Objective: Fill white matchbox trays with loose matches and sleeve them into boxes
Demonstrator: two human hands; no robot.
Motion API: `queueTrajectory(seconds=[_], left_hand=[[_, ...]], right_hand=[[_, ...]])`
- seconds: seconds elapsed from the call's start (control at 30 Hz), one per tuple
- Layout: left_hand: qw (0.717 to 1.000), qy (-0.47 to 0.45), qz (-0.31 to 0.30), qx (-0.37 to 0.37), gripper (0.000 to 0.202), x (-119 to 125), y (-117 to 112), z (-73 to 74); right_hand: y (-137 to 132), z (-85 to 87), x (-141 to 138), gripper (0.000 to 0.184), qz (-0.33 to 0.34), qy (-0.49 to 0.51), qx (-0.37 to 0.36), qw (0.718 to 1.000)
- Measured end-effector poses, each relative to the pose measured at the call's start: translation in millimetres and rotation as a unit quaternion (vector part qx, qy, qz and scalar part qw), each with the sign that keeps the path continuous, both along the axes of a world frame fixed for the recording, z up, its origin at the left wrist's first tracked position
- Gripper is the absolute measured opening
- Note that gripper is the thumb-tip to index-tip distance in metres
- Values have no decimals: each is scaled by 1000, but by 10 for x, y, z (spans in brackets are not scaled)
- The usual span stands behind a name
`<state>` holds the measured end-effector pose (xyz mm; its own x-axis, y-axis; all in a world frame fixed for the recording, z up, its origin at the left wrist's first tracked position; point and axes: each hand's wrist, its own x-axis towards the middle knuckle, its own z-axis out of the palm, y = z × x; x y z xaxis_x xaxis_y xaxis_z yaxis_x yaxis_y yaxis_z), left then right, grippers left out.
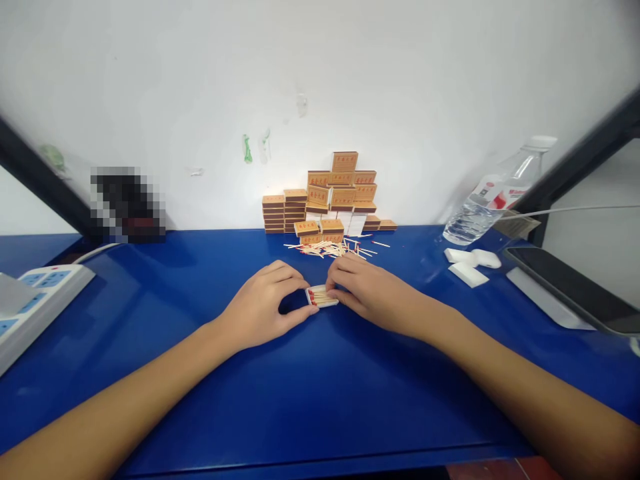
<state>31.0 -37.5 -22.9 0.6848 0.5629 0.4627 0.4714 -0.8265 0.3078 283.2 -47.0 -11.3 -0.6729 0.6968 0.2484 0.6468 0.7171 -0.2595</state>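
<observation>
A small white matchbox tray (324,305) lies on the blue table between my hands, with red-tipped matches (320,296) lined up inside it. At its left end, my left hand (267,300) pinches the tray between thumb and fingers. My right hand (363,283) is closed over the tray's right end, its fingertips at the plain ends of the matches and partly hiding them. Just behind the hands lies a loose heap of matches (325,249). Further back, brown and yellow matchboxes (331,197) are stacked against the wall, with several white trays (357,224) among them.
A power strip (45,303) sits at the left, near a blurred dark object (130,203). To the right are a tilted water bottle (493,193), white blocks (467,273), a rounded white case (486,259) and a dark phone (575,287). The white wall (200,100) bounds the back.
</observation>
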Motion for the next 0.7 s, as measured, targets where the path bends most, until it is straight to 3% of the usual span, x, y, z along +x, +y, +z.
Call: queueTrajectory(seconds=[0.2,0.27,0.37,0.5,0.7], left_hand=[[1000,-6,-6,2,24,11,-3,9],[1000,-6,-5,0,24,12,-2,19],[1000,-9,-3,-1,22,7,-2,32],[1000,-15,-6,6,22,1,-3,40],[1000,-7,-11,16,24,-3,-2,45]], right_hand=[[21,8,-22,18,13,39,8,999],[57,61,19,17,-11,56,9,998],[171,131,161,18,-128,67,7,990],[385,106,419,17,-299,31,30,953],[463,-24,450,34,-365,17,-30,930]])
